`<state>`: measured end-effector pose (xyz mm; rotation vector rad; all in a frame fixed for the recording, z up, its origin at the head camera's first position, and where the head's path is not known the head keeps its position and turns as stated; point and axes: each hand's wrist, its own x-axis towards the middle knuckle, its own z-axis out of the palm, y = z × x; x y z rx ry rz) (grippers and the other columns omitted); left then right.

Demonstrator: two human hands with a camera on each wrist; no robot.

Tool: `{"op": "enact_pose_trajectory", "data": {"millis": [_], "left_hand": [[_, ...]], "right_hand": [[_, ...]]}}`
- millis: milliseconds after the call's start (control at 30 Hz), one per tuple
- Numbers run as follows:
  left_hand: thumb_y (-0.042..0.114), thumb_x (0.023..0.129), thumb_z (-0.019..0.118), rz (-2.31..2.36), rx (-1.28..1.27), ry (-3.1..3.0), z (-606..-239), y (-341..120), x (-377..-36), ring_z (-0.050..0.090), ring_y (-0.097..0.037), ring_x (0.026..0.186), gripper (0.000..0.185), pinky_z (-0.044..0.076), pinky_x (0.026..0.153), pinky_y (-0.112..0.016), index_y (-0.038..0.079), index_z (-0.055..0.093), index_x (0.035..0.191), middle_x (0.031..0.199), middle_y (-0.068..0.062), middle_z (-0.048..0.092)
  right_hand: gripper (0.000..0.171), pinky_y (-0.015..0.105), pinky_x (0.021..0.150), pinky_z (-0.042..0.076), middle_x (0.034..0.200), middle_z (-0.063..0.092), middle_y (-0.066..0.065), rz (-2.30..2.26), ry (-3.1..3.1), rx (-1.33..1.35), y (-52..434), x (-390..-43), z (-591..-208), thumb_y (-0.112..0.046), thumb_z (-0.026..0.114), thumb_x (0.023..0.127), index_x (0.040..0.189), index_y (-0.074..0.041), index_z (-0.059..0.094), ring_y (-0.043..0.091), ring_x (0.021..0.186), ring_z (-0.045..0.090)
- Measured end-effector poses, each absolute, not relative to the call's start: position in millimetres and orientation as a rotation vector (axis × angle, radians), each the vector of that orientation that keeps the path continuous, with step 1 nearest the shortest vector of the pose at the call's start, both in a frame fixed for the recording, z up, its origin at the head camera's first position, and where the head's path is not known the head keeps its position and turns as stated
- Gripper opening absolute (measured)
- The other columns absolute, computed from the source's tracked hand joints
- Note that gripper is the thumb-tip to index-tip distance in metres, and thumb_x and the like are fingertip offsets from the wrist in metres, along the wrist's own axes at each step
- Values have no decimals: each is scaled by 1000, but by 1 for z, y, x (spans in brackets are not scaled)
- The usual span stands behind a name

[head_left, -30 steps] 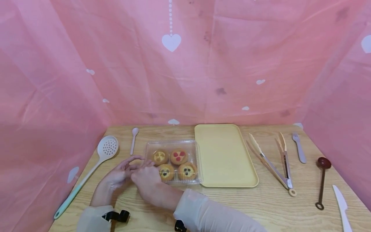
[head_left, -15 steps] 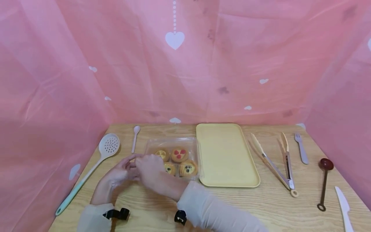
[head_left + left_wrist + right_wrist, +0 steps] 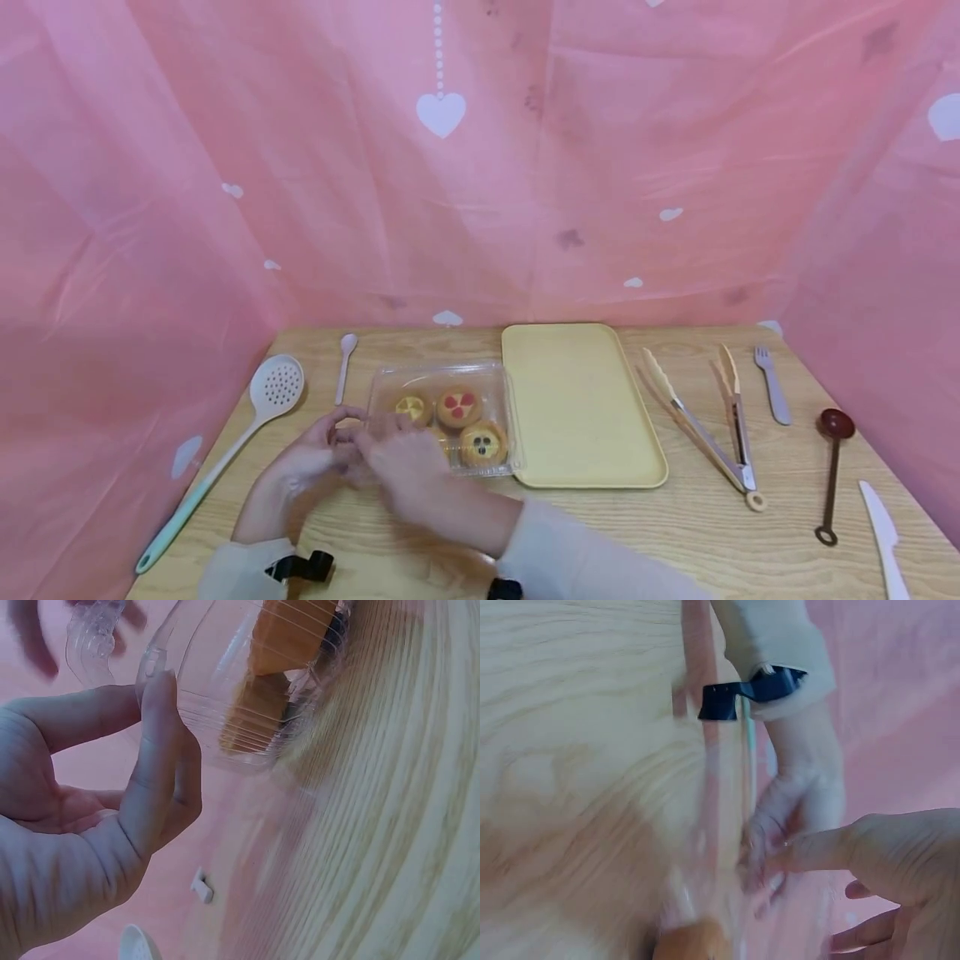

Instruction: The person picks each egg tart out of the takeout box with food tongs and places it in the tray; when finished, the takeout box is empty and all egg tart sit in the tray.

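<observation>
1. Wood-grain table (image 3: 615,533) fills the lower part of the head view, walled on three sides by pink sheeting (image 3: 525,167) printed with white hearts.
2. Near the lower centre sits a clear plastic box (image 3: 495,379) holding small tarts (image 3: 459,408), their tops marked in yellow, red and dark spots.
3. The left hand (image 3: 311,458) is at the box's left corner; in the left wrist view its fingers (image 3: 161,735) are curled, thumb and forefinger meeting on the clear plastic edge.
4. The right hand (image 3: 405,471) lies just beside it over the same corner, fingers bent toward the plastic; whether they actually grip it I cannot tell, since the right wrist view is blurred.
5. A pale yellow tray (image 3: 581,404) lies touching the box's right side.
6. Right of the tray lie metal tongs (image 3: 705,429), a pale fork (image 3: 772,383), a dark brown ladle (image 3: 832,467) and a white knife (image 3: 885,533).
7. At the left lie a white slotted spoon (image 3: 247,433) with a mint handle and a small pale spoon (image 3: 345,362).
</observation>
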<state>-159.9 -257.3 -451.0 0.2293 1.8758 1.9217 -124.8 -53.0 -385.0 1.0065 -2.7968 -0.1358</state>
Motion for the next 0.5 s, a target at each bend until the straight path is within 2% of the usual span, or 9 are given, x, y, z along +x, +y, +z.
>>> {"op": "enact_pose_trajectory", "data": {"millis": [33,67,167,267,400,500], "left_hand": [[-11,86,61,1925,235,1864,-452,-257,-160,64,-17,72,50,57,64,-31,0,40,130,83,-3,61],[-10,87,63,1927,237,1860,-452,-257,-160,65,-19,73,51,58,66,-33,-2,38,131,84,-4,60],[-10,86,62,1921,242,1880,-453,-256,-159,65,-21,73,56,58,68,-35,-8,32,133,84,-5,57],[-10,86,62,1911,250,1900,-454,-255,-160,65,-21,73,58,58,69,-34,-10,30,134,84,-5,57],[-9,87,62,1912,261,1900,-454,-255,-160,65,-21,72,54,57,68,-34,-9,31,132,84,-4,58],[-10,87,63,1906,272,1914,-453,-256,-160,65,-21,71,55,58,70,-35,-8,32,132,85,-5,57]], "right_hand": [[58,26,54,51,104,60,3,-115,-2794,993,-43,-126,-384,-36,83,76,127,-26,57,18,91,59],[63,28,61,53,108,61,4,-103,-2796,977,-31,-127,-383,-35,85,72,128,-25,57,21,95,59],[71,37,70,56,114,63,9,-13,-2791,899,5,-133,-382,-44,88,67,128,-22,60,27,102,59],[77,46,89,53,125,60,17,89,-2859,849,38,-137,-383,-43,90,65,131,-18,60,35,114,56],[83,54,92,51,141,49,26,205,-2967,817,66,-142,-388,-36,93,63,136,-15,58,42,124,50],[86,52,81,55,144,45,27,278,-2988,810,75,-145,-392,-30,95,61,137,-14,57,43,122,51]]}}
